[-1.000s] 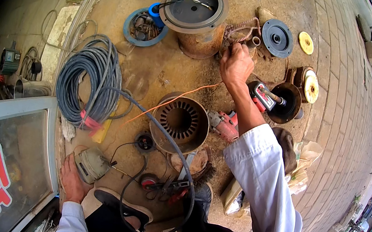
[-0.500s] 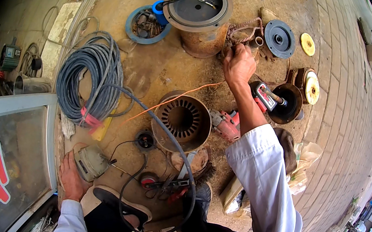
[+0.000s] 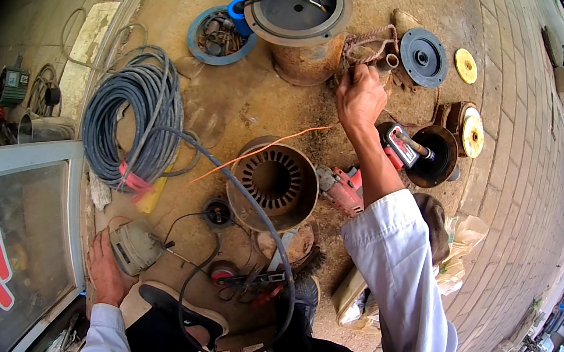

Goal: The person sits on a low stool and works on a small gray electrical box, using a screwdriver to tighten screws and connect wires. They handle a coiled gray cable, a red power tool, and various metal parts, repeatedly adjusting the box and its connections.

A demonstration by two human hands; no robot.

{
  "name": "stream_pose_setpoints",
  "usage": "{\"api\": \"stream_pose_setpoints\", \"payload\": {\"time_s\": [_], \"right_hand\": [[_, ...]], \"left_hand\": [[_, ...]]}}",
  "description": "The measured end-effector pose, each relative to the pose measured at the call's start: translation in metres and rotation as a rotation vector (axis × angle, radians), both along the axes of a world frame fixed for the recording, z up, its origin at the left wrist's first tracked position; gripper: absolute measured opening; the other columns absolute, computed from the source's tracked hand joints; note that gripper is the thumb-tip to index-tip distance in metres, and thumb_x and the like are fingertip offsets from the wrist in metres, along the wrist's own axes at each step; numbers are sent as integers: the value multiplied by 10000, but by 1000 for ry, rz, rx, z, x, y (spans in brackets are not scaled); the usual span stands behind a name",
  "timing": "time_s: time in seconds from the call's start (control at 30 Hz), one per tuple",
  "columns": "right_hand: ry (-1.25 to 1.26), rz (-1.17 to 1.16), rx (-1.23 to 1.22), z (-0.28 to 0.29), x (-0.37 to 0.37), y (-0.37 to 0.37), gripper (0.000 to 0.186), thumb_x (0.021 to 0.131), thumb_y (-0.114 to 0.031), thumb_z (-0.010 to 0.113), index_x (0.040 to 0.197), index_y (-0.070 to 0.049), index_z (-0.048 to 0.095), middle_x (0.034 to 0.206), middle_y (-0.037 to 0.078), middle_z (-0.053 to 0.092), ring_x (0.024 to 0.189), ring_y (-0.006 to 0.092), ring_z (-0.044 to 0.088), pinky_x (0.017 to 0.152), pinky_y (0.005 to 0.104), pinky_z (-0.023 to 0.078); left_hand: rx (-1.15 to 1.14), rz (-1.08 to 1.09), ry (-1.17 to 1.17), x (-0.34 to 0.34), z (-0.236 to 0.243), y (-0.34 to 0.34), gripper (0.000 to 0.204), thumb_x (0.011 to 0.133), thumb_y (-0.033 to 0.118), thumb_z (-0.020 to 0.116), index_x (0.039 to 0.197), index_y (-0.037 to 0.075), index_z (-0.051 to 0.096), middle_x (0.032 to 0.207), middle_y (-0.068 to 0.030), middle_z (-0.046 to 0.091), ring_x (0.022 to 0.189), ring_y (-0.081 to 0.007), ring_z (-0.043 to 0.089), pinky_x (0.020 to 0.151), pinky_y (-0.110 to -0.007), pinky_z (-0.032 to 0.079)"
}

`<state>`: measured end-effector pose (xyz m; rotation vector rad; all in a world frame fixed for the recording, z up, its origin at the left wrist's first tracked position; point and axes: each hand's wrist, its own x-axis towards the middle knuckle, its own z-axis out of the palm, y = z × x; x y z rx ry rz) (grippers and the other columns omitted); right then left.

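My right hand [image 3: 360, 101] reaches far forward, its fingers curled down among rusty parts beside a brown rope [image 3: 369, 47] and a short rusty pipe piece [image 3: 388, 62]. What those fingers grip is hidden beneath them. Lower left, my left hand [image 3: 106, 270] lies with fingers stretched out along the side of a worn grey-beige box-shaped device [image 3: 136, 248]. Between my arms stands an open rusty motor housing [image 3: 273, 182] with slots around its inner ring. A thin orange wire [image 3: 256, 151] and a dark cable [image 3: 258, 206] cross over it.
A coil of dark cable [image 3: 105, 124] lies left. Beyond stands a rusty flanged cylinder [image 3: 303, 60], beside a blue-rimmed dish [image 3: 196, 42] of small parts. A red power tool [image 3: 344, 190], a dark cone-shaped part [image 3: 423, 171] and a round grey cover [image 3: 423, 56] are right. A framed glass panel [image 3: 30, 208] borders the lower left.
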<state>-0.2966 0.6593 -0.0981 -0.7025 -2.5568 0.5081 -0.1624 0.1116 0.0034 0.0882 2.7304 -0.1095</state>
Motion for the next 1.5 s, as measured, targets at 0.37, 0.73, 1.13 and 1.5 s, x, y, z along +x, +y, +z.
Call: {"api": "stream_pose_setpoints", "payload": {"time_s": [0.37, 0.73, 1.13, 1.5], "right_hand": [[-39, 3, 15, 2, -3, 4, 139, 866, -165, 665, 890, -32, 636, 967, 198, 646, 828, 446, 657, 732, 541, 524], [-30, -42, -26, 4, -10, 2, 164, 857, -181, 683, 903, -29, 641, 969, 213, 653, 837, 443, 662, 741, 539, 528], [-17, -67, -215, 8, 24, -8, 288, 869, -217, 727, 981, 2, 579, 984, 260, 639, 940, 484, 620, 798, 543, 484], [-55, 35, -135, 7, 11, 4, 305, 877, -208, 714, 1057, 9, 598, 1016, 283, 667, 931, 495, 639, 801, 556, 505]], "left_hand": [[-38, 18, -9, 1, 0, 2, 1305, 415, 127, 962, 1535, 69, 293, 1471, -178, 439, 1371, -388, 414, 1169, -451, 331], [-30, 8, -6, 0, 0, 1, 1306, 408, 116, 962, 1532, 65, 299, 1473, -173, 438, 1377, -384, 410, 1171, -445, 332], [-6, 24, -22, 0, 3, 4, 1280, 426, 84, 938, 1529, 42, 290, 1453, -223, 439, 1372, -414, 401, 1184, -458, 328], [-23, 17, -5, 1, 1, 2, 1285, 429, 96, 943, 1534, 55, 289, 1452, -222, 451, 1373, -409, 411, 1178, -460, 334]]}}
